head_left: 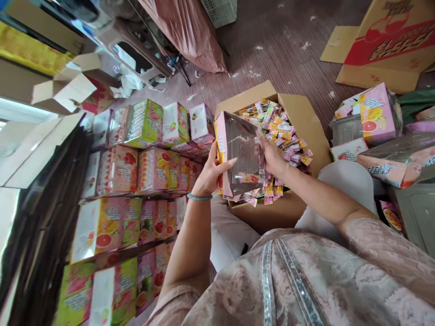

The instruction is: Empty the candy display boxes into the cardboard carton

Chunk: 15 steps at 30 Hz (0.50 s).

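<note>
Between my two hands is a display box (242, 151) with a clear plastic face and pink-and-yellow printed sides, tilted over a big open carton. My left hand (215, 172) grips its printed left side, thumb lying across the front. At the opposite edge, my right hand (270, 154) has its fingers against the clear plastic; some fingertips are hidden. No sachets show through the plastic. Many small pink, yellow and green sachets (283, 129) fill the cardboard carton (304, 106) beneath, between my knees.
Stacked fruit-printed boxes (124, 170) stand in rows on my left. More display boxes (379, 117) lie loosely at my right, near a flattened printed carton (390, 45). Ahead are a pink cloth-covered object (190, 34) and a pale crate (220, 11).
</note>
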Available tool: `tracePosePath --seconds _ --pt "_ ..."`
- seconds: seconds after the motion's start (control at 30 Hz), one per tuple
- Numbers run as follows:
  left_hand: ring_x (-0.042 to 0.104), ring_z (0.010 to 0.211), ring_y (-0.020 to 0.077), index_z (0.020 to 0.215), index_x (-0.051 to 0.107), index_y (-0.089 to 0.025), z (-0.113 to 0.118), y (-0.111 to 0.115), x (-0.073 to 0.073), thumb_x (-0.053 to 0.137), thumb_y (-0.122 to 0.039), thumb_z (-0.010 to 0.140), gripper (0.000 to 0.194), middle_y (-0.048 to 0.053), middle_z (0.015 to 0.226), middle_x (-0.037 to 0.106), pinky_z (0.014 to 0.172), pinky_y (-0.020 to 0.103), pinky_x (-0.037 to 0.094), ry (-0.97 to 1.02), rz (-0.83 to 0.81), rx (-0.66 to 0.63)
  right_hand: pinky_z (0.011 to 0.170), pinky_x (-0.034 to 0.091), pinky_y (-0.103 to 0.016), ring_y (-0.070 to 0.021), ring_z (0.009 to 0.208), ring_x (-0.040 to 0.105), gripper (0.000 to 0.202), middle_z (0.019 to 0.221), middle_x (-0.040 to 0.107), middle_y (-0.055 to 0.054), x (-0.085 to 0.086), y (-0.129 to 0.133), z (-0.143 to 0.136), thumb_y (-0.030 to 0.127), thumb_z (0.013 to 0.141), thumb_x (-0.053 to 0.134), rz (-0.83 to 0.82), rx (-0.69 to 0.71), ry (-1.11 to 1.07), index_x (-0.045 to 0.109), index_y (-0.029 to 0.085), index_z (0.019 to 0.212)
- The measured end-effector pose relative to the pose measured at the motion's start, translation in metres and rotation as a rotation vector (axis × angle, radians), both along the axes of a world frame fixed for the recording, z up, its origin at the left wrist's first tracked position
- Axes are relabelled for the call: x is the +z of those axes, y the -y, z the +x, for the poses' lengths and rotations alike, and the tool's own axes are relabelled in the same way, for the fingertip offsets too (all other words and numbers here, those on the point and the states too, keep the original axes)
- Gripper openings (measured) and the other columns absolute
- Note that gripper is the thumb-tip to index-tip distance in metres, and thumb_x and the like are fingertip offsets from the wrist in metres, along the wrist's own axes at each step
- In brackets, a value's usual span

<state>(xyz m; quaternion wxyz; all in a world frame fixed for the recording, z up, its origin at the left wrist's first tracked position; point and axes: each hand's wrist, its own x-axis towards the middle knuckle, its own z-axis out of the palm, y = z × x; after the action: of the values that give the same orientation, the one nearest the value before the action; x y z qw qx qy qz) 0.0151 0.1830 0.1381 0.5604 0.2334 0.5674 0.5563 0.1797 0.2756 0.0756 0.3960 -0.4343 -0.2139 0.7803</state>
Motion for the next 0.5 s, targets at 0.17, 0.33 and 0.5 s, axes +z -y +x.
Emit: tracePosePath --seconds 0.17,0.33,0.5 --pt "0.078 0.082 0.022 0.126 0.077 -0.018 -0.009 0.004 -0.016 0.101 -0.014 0.063 0.067 0.004 0.098 0.083 0.075 0.026 0.062 -0.072 0.019 0.224 0.063 0.058 -0.03 -0.025 0.08 0.075 0.052 0.075 0.069 -0.001 0.01 0.023 0.009 0.072 0.097 0.079 0.029 0.423 -0.144 0.061 0.023 0.1" --pt "0.076 0.083 0.0205 0.111 0.081 -0.018 -0.031 0.002 -0.017 0.099 -0.022 0.071 0.044 0.003 0.095 0.083 0.073 0.025 0.061 -0.106 0.028 0.328 0.076 0.058 -0.03 -0.0235 0.087 0.07 0.07 0.085 0.071 0.001 0.006 0.036 0.017 0.055 0.054 0.111 0.312 0.85 -0.193 0.063 0.024 0.094" --pt "0.077 0.085 0.0212 0.107 0.081 -0.018 -0.051 0.005 -0.022 0.098 -0.019 0.07 0.042 0.004 0.097 0.083 0.077 0.025 0.062 -0.1 0.063 0.379 0.069 0.045 -0.027 -0.0183 0.076 0.057 0.047 0.078 0.06 0.003 0.005 0.022 0.023 0.046 0.075 0.099 0.624 0.848 0.131 0.059 0.023 0.083"
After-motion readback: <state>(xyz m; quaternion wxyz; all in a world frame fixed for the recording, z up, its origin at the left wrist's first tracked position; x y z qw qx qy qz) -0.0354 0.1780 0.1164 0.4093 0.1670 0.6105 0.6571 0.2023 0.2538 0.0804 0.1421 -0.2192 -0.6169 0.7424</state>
